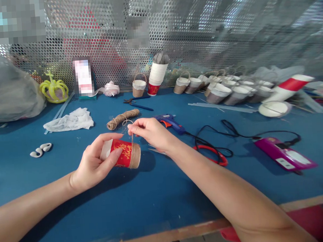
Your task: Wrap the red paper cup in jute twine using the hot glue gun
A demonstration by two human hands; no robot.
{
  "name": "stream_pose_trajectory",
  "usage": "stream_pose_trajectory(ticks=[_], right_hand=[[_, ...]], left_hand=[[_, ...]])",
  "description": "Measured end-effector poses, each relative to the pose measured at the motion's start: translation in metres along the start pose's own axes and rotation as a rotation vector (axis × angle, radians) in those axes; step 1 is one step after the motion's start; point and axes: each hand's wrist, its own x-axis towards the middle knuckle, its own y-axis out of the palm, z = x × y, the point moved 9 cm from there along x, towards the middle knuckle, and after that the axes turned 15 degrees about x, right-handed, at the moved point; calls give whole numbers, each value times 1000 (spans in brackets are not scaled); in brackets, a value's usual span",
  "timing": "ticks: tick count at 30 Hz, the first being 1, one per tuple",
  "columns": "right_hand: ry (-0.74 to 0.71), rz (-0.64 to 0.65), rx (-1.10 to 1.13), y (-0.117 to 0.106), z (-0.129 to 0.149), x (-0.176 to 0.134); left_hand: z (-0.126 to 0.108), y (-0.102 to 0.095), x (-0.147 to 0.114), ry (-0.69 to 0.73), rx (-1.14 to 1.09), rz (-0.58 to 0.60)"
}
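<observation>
My bare left forearm [37, 204] enters from eight o'clock, its wrist [73, 181] nearly straight, and my left hand [91, 164] curls round in a C, thumb [110, 163] pointing to two o'clock. My bare right forearm [209, 176] slants in from between four and five o'clock; my right hand [152, 133] aims at ten o'clock, thumb and index fingertip [137, 122] pinched together

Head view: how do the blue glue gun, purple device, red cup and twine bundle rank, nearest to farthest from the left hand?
1. Red cup: in the left hand.
2. Twine bundle: just beyond that hand.
3. Blue glue gun: beyond the right hand.
4. Purple device: far right.
</observation>
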Motion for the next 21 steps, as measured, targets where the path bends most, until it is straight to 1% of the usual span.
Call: stream_pose_trajectory(ticks=[7, 11, 18, 21], right_hand=[[32, 32, -29, 4, -5, 0], [37, 60, -17, 7, -6, -1], [100, 67, 22, 12, -9, -3], [117, 84, 37, 15, -10, -5]], left_hand=[[-7, -4, -1, 42, 12, -30], [-8, -5, -1, 52, 18, -39], [-10, -8, -2, 85, 38, -75], [-10, -10, -3, 75, 40, -76]])
